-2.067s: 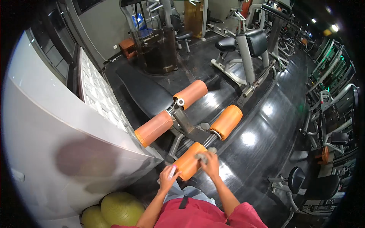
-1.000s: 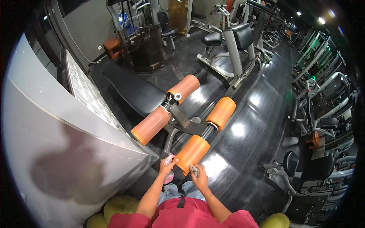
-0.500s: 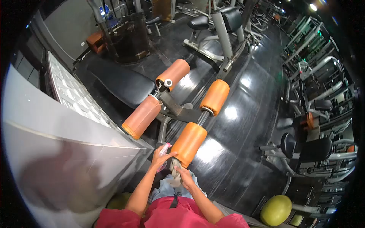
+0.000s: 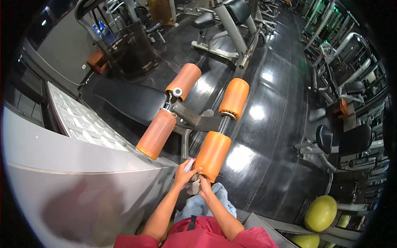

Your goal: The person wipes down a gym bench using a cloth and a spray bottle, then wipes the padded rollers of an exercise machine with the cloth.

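My left hand (image 4: 181,175) is closed around a clear spray bottle with a pink top (image 4: 189,165), and its thumb reaches the near orange foam roller pad (image 4: 213,153). Just below that pad's lower end, my right hand (image 4: 205,186) is closed on a crumpled grey-beige cloth (image 4: 193,187). Its fingertips are up against the pad's end and partly hidden there. A second orange pad (image 4: 234,98) sits farther along the same metal bar. Two faded, reddish-orange pads (image 4: 157,133) are mounted beside the black padded bench (image 4: 128,99).
A white-grey ledge (image 4: 82,159) runs close along my left side. More gym machines stand ahead and along the right, including a black-seated one (image 4: 355,142). A green exercise ball (image 4: 321,213) rests at the lower right, on the dark, shiny floor (image 4: 269,165).
My right hand has moved up with the cloth to the near pad's lower end. My left hand still grips the spray bottle beside the pad. The whole view has shifted slightly.
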{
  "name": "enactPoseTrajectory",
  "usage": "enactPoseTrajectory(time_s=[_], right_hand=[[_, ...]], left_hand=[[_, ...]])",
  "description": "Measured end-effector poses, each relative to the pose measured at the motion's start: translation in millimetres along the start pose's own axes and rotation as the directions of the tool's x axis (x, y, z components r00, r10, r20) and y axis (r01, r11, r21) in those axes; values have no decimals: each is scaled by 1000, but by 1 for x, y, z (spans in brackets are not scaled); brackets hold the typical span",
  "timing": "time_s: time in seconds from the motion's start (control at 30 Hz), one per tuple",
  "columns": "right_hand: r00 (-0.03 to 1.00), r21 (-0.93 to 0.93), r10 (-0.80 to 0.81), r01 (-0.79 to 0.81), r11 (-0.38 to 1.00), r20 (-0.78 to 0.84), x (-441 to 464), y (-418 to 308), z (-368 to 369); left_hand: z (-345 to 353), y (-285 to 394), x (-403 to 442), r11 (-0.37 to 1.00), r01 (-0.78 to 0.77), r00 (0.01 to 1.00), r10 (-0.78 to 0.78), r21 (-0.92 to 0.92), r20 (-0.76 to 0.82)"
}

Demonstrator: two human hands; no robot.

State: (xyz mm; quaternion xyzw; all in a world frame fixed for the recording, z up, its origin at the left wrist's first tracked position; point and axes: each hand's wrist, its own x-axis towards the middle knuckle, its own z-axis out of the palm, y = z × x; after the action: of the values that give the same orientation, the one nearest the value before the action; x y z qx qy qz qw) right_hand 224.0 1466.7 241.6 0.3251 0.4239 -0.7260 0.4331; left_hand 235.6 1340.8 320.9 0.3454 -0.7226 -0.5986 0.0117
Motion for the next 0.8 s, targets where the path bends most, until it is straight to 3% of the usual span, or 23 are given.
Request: enactPoseTrajectory(time_s=[0.07,0.13,0.2,0.27,0.3,0.33,0.4,0.47,0.57,0.67,0.73,0.8], right_hand=[[997,32,-1,-1,999,81,18,7,-6],[998,-78,-45,48,996,38,16,1,-1],[998,-57,-55,57,997,39,32,7,-13],[996,59,-74,71,996,48,33,3,-30],[986,-18,-167,167,986,21,29,2,-33],[986,-12,-167,167,986,17,23,2,-39],[1000,108,-7,5,994,19,11,-2,-48],[999,90,-36,38,995,-30,-5,-4,-49],[983,208,-19,-19,978,181,-26,-2,-61],[994,307,-44,12,952,97,-47,1,-51],[994,303,-37,3,953,108,-59,-2,-44],[991,150,-71,54,987,110,-54,-1,-38]], left_hand=[[-3,-2,3,996,10,1000,-8,86,-13],[-4,-1,2,999,-10,1000,10,50,14],[-3,1,0,994,-49,998,53,-97,45],[-1,-10,6,998,-45,998,47,-37,46],[-2,-11,7,999,-41,998,40,19,43],[-2,-13,6,999,-41,998,40,23,49],[-1,-13,6,999,12,999,-14,36,52],[0,-14,6,1000,12,999,-13,29,47],[-1,-20,9,999,32,999,-33,38,37],[-1,-23,11,998,40,998,-42,46,39],[0,-26,8,999,33,999,-34,33,36],[0,-25,10,1000,4,999,-3,-19,35]])
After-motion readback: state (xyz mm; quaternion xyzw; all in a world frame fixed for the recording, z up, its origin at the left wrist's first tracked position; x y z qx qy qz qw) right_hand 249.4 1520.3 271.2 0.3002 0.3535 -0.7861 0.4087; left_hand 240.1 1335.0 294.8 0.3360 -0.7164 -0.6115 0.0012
